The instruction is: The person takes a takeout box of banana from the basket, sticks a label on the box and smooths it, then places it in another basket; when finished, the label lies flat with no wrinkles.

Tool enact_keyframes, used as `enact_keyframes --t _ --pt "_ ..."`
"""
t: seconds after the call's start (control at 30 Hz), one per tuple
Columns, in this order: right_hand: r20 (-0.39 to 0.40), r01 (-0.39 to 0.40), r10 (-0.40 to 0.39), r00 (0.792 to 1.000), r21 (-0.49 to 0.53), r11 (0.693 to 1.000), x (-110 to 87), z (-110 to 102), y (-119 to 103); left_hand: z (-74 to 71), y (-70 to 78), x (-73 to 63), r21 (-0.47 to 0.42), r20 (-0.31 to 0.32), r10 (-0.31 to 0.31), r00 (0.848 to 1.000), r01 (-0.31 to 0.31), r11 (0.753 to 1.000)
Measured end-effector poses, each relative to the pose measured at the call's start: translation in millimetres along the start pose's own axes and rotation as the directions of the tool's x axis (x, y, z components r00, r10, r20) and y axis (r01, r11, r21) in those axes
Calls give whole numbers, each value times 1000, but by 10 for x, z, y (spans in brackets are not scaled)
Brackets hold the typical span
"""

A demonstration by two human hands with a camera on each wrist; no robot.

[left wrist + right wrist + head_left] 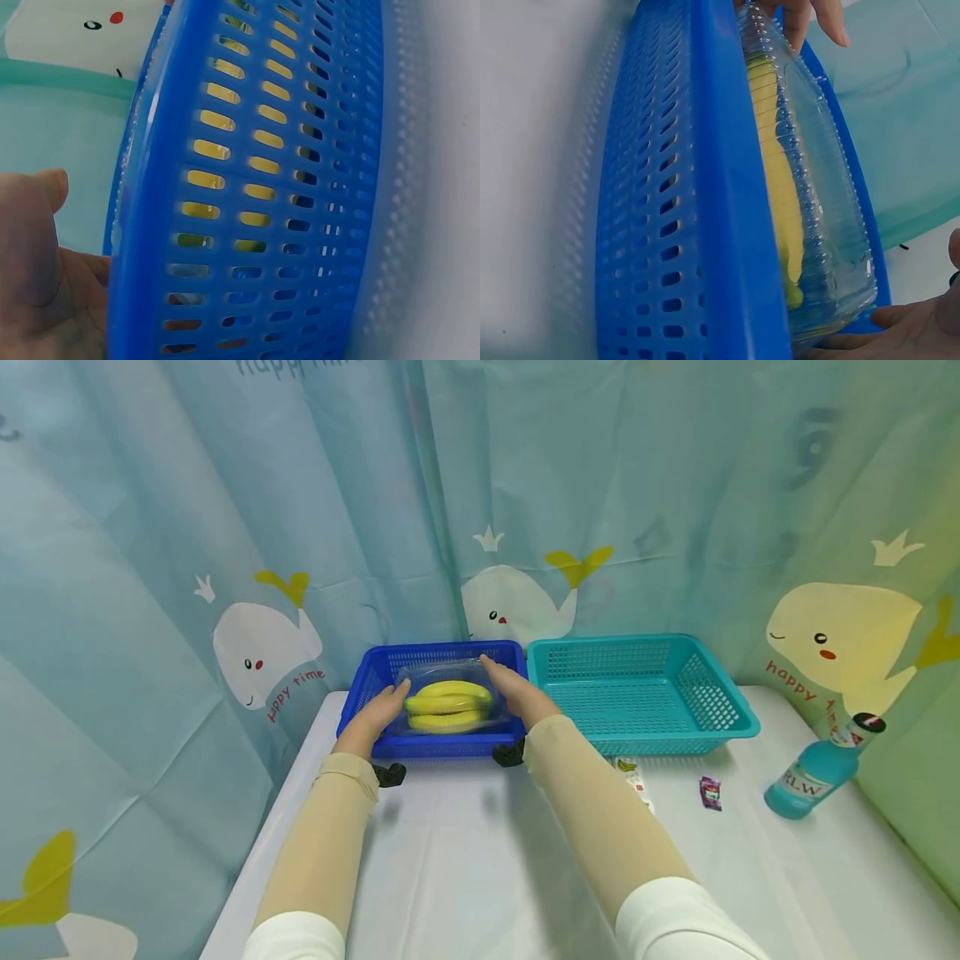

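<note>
A clear plastic box (427, 675) with yellow bananas (448, 703) in it sits inside the blue basket (442, 746). At the box's left end is my left hand (378, 717), its thumb raised and its fingers reaching down over the basket's side. My right hand (521, 695) lies against the opposite end; in the right wrist view its fingers (889, 330) stretch along the box and the thumb stands apart. Through the slots of the basket's front wall (255, 180), yellow shows in the left wrist view.
To the right stands a teal basket (622, 693). In front of it lie a card with a banana picture (632, 777) and a small purple packet (710, 793). A blue bottle (817, 772) leans near the table's right edge. A whale-print curtain (375, 527) hangs behind.
</note>
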State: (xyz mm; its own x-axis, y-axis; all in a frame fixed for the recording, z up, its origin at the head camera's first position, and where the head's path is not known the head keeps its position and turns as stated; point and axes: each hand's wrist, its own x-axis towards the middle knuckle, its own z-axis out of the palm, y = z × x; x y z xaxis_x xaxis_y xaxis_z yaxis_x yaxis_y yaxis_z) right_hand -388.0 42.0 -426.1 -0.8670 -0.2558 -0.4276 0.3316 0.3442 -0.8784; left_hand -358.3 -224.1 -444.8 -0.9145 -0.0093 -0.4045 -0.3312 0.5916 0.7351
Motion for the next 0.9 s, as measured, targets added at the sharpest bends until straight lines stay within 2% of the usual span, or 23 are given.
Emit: enact_keyframes --t 0.4,0.7,0.9 --pt "17 -48 48 999 35 998 30 33 40 23 30 -8 20 -5 7 1000 -7 1000" --pt "34 -54 51 998 86 995 31 43 20 26 38 -15 34 -27 -17 999 18 999" --pt "37 -35 33 999 70 997 16 35 36 25 40 -17 24 -29 -16 999 17 1000"
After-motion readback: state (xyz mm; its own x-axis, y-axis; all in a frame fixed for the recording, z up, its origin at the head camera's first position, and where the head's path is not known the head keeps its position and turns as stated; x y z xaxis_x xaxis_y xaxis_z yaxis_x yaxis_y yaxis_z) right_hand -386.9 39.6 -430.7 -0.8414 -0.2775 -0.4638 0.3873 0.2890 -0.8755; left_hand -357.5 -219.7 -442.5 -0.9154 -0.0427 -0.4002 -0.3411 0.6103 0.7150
